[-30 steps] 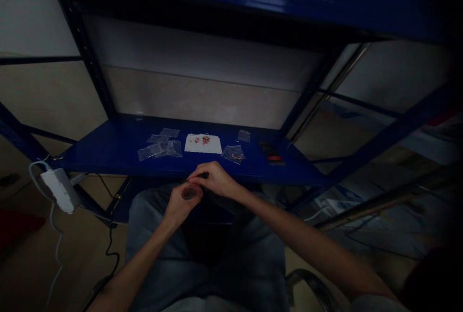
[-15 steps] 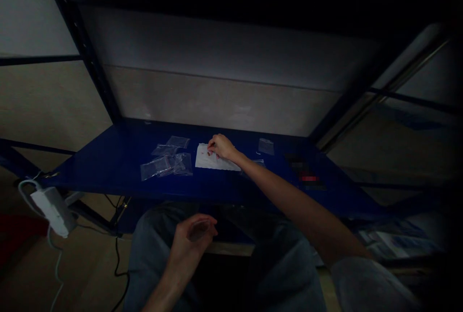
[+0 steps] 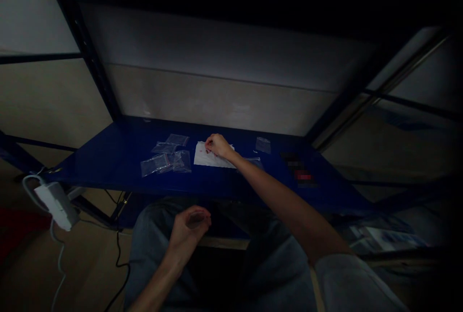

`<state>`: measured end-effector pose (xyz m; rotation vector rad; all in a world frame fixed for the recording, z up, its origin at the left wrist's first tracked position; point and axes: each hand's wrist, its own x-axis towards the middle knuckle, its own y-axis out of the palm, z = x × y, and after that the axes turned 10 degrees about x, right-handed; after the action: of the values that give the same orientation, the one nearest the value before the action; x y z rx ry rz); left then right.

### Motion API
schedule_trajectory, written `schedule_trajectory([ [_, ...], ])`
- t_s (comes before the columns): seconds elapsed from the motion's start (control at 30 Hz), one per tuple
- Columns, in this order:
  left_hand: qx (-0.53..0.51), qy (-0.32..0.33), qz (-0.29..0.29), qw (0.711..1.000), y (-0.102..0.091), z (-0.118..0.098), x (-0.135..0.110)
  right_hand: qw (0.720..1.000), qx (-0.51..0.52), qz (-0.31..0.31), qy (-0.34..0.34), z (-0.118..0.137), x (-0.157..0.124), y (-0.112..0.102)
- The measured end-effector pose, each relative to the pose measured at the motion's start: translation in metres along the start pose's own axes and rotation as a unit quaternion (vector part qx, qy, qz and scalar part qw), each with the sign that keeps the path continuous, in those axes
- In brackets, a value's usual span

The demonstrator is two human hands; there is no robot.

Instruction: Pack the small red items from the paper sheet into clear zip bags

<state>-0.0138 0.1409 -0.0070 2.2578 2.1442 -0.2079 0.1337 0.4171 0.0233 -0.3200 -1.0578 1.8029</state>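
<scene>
My right hand (image 3: 217,146) reaches over a white paper sheet (image 3: 202,159) on the blue shelf, its fingertips pinched together low above it. Small reddish bits (image 3: 201,151) lie on the paper by the fingers. Whatever sits between those fingertips is too small and dark to make out. Over my lap, my left hand (image 3: 190,230) is curled round a clear plastic bag (image 3: 196,220), its mouth facing up. Several clear zip bags (image 3: 164,157) lie in a loose pile left of the paper.
Another clear bag (image 3: 263,145) lies on the blue shelf (image 3: 119,157) to the right, and one more (image 3: 255,163) is partly behind my right forearm. A dark, blurred-out object (image 3: 300,172) rests farther right. A white power strip (image 3: 58,206) hangs at the left edge.
The view has shifted slightly. My right hand stays over the paper, its fingers drawn closer together. The left hand keeps its curled hold above my lap.
</scene>
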Motion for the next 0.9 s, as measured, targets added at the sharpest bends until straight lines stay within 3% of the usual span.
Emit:
schedule_trajectory([
  [0.3, -0.027, -0.024, 0.01, 0.999, 0.0, 0.007, -0.008, 0.99, -0.074, -0.095, 0.075, 0.027, -0.014, 0.019],
  [0.47, -0.031, -0.022, 0.003, 0.999, -0.002, 0.008, -0.006, 0.986, -0.066, -0.13, 0.081, 0.035, -0.015, 0.014],
  [0.53, -0.032, -0.018, -0.001, 0.999, -0.004, 0.008, -0.002, 0.984, -0.026, -0.153, 0.087, 0.041, -0.015, 0.009],
  [0.63, -0.037, -0.025, -0.005, 0.999, -0.005, 0.009, 0.002, 0.974, 0.122, -0.177, 0.076, 0.06, -0.027, 0.003],
  [0.7, -0.044, -0.034, -0.003, 0.998, -0.005, 0.007, 0.003, 0.964, 0.216, -0.152, 0.031, 0.08, -0.051, 0.001],
  [0.77, -0.058, -0.033, 0.013, 0.998, -0.004, 0.005, 0.002, 0.96, 0.265, -0.09, -0.025, 0.104, -0.086, 0.002],
  [0.9, -0.091, -0.012, 0.058, 0.994, -0.003, 0.001, -0.006, 0.967, 0.243, 0.028, -0.065, 0.144, -0.161, 0.006],
])
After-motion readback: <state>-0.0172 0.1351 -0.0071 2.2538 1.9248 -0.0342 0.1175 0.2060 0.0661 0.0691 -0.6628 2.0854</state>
